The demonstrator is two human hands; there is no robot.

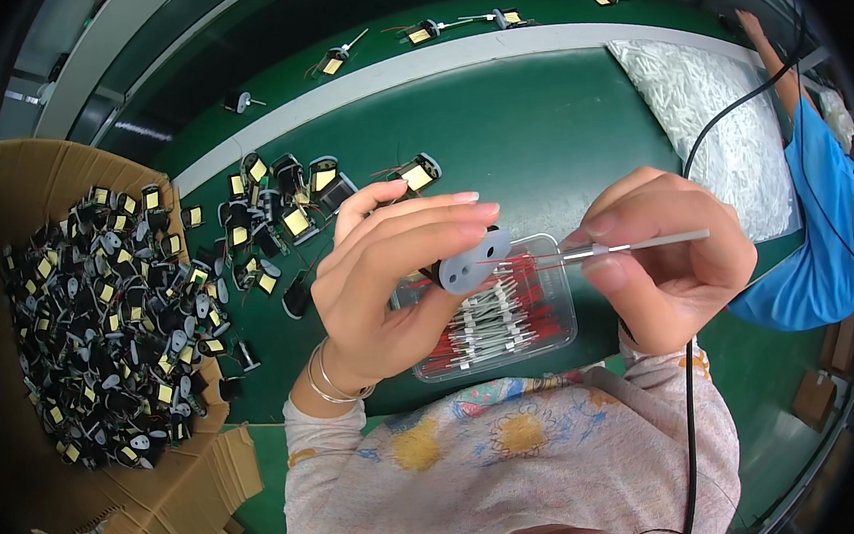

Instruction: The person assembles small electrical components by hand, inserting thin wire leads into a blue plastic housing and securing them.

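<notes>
My left hand [380, 301] holds a small black part with a grey oval end cap [465, 270]. The cap has several holes and faces right. Between thumb and fingers of my right hand [682, 257] is a thin sleeved wire lead [666, 240], with a pale sleeve to the right and a thin end toward the cap. Thin red wires show between the two hands; whether they touch the cap I cannot tell. Below both hands, a clear plastic tray [571, 301] holds many similar leads [492, 324] with red wires and pale sleeves.
Loose black parts with yellow labels [297, 220] lie left on the green table [545, 107]. A cardboard box [67, 155] full of such parts stands farther left. Several sit along a green strip beyond the white rail [381, 65]. Right: a bag of white pieces [717, 134], black cable, blue-clothed person [816, 236].
</notes>
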